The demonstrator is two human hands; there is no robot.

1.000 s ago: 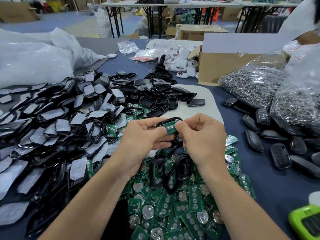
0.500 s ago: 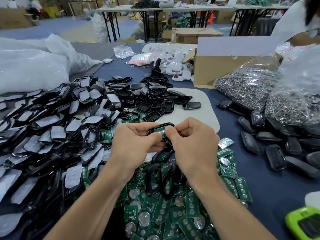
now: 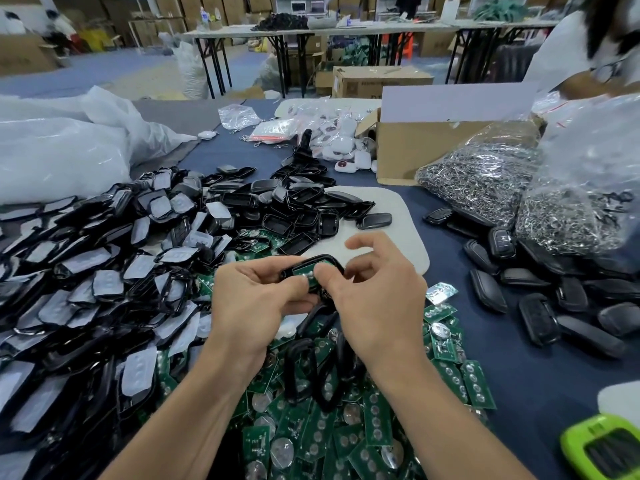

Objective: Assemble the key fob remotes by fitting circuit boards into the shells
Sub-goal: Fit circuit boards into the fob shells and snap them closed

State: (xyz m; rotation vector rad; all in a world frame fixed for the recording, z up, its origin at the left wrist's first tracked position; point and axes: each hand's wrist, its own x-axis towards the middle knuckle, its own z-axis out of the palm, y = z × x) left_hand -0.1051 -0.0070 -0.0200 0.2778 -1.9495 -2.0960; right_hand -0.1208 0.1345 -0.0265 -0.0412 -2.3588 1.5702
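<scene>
Above the pile of loose boards (image 3: 346,431), the left hand (image 3: 256,299) grips a black shell (image 3: 316,259) while the right hand (image 3: 379,306) pinches its other end, thumb pressing a green circuit board (image 3: 302,271) into it.

Shell (image 3: 313,262) held between my left hand (image 3: 252,299) and right hand (image 3: 377,306), frame centre, board (image 3: 300,273) in it. Board heap (image 3: 329,427) lower centre. Shell pile (image 3: 104,271) left. Closed fobs (image 3: 554,306) right, ring bags (image 3: 485,178) above them, carton (image 3: 415,147) behind
</scene>
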